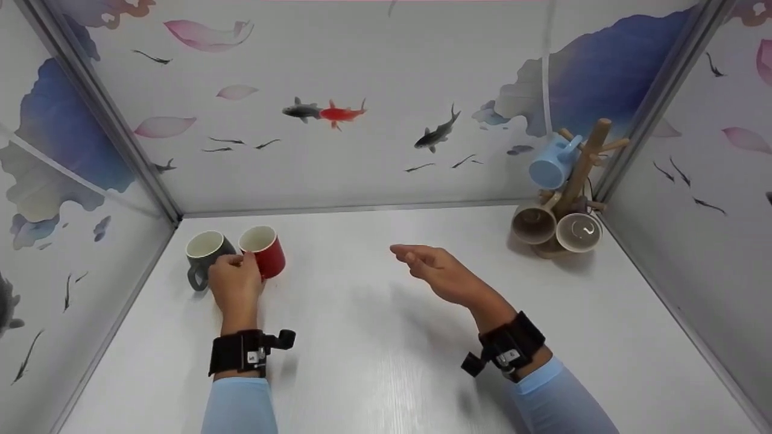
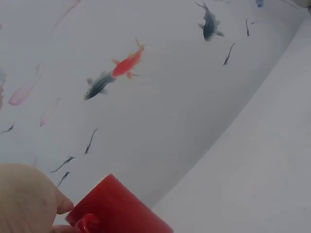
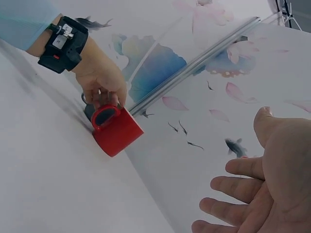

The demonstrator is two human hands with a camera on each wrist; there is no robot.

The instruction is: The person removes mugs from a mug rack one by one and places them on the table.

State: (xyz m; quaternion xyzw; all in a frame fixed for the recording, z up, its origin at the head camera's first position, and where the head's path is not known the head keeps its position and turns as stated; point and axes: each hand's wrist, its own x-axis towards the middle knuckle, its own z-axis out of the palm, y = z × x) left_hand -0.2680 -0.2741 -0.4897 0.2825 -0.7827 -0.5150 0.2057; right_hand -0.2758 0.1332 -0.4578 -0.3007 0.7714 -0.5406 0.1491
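Observation:
My left hand (image 1: 235, 283) is at the red mug (image 1: 272, 258), fingers curled by its handle (image 3: 106, 116) and the thumb against the mug near its rim. In the left wrist view the red mug (image 2: 119, 208) shows beside that hand's thumb. A dark grey mug (image 1: 202, 259) with a pale inside stands just left of the red one, partly behind the hand. Over the middle of the table, my right hand (image 1: 446, 274) is held with fingers extended and nothing in it. Its spread fingers (image 3: 238, 188) also show in the right wrist view.
At the back right stands a wooden mug rack (image 1: 582, 169). It carries a light blue mug (image 1: 550, 166), a brownish mug (image 1: 534, 223) and a pale-lined mug (image 1: 579, 232). Printed walls with metal corner posts (image 1: 102, 108) enclose the white table (image 1: 362, 349).

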